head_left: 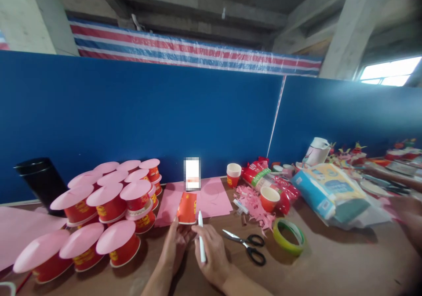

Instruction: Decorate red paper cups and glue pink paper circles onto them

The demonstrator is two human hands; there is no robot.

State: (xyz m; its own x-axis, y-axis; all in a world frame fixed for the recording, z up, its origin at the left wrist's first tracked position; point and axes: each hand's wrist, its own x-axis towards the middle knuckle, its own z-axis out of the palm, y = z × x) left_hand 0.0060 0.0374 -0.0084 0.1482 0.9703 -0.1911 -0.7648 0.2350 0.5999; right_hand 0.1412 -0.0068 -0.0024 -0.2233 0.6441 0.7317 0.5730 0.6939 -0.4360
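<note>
My left hand steadies an upside-down red paper cup that stands on a sheet of pink paper on the brown table. Fingertips touch the cup's lower rim. My right hand grips a white pen, its tip close to the cup's right side. Black-handled scissors lie just right of my right hand, and a green tape roll lies beyond them.
Several inverted red cups topped with pink paper discs are stacked at the left, with a black cylinder behind them. Upright red cups, pink scraps, plastic packages and other craft pieces fill the right. A blue partition backs the table.
</note>
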